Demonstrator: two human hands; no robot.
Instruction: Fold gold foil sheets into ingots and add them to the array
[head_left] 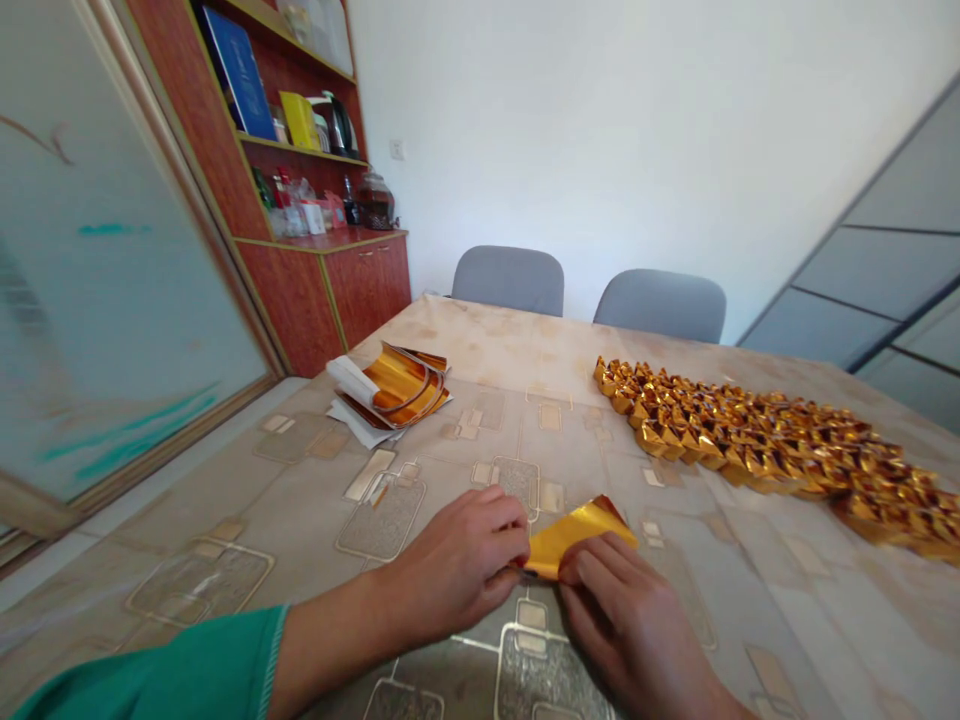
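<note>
A sheet of gold foil paper (576, 532), partly folded, lies low over the table between my two hands. My left hand (472, 545) pinches its left end with curled fingers. On the right side, my right hand (626, 600) grips the near edge, its fingertips bent over the paper. The far corner of the sheet sticks up beyond my right fingers. What my thumbs do underneath is partly hidden. To the left, farther off, rests a stack of loose gold paper sheets (409, 385), curled and showing white backs. Rows of folded gold paper pieces (757, 430) sit on the right.
A patterned cover lies on the table (480, 400). Two grey chairs (508, 280) stand at its far edge against a white wall. At the back left is a red-brown cabinet (367, 285) with bottles and a kettle. A frosted sliding door (112, 300) borders the left side.
</note>
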